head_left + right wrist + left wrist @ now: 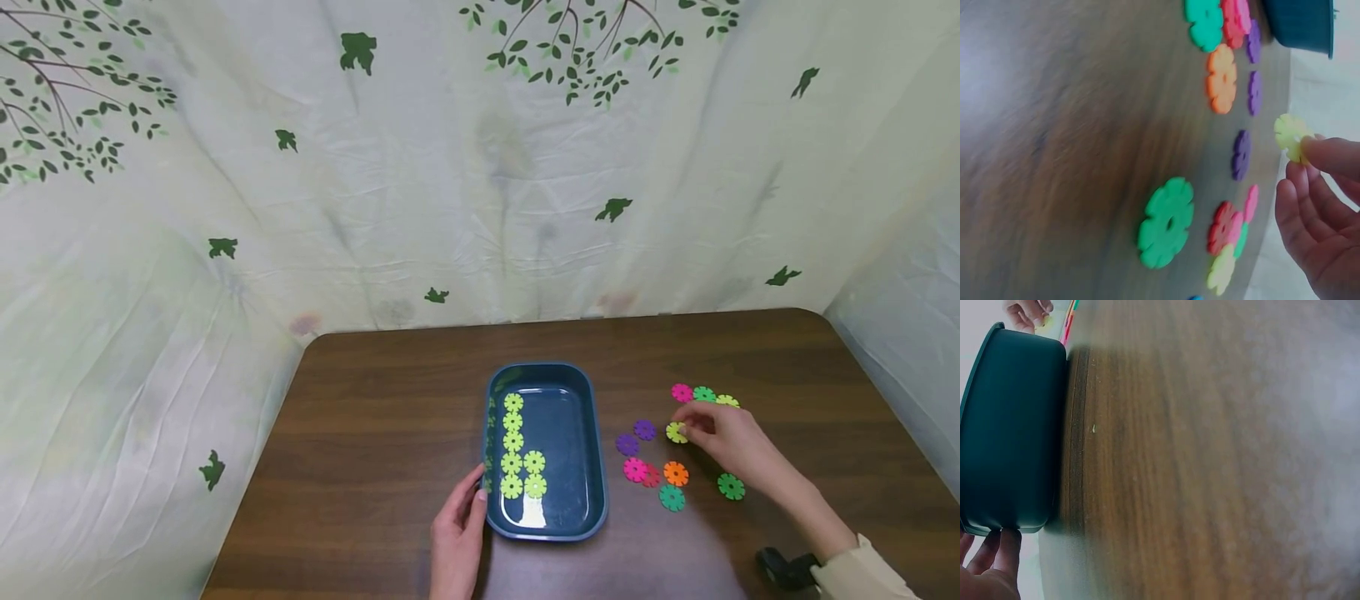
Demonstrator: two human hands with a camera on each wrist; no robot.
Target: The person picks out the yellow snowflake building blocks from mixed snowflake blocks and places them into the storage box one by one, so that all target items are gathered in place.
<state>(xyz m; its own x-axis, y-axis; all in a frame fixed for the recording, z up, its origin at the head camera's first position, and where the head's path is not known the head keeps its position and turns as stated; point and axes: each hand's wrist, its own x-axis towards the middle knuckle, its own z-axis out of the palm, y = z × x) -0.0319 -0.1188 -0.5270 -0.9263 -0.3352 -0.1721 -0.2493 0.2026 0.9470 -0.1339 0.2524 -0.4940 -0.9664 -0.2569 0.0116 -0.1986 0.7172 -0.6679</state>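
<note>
A blue rectangular tray [558,442] stands on the table, holding several yellow flower-shaped discs [513,442] along its left side. My left hand [457,533] holds the tray by its left edge, and in the left wrist view the fingertips [1009,547] touch its outer wall. Between thumb and fingers, my right hand [723,437] pinches one yellow flower-shaped disc [1290,134]. That disc is raised off the table in the right wrist view. Around this hand lie loose discs: orange [676,474], purple [627,444], pink [634,469] and green [731,487].
More discs, such as a pink one [682,392] and a green one [703,394], lie behind the right hand and partly hide each other. The brown wooden table [375,467] meets a pale curtain [420,183] printed with leaves at its back edge.
</note>
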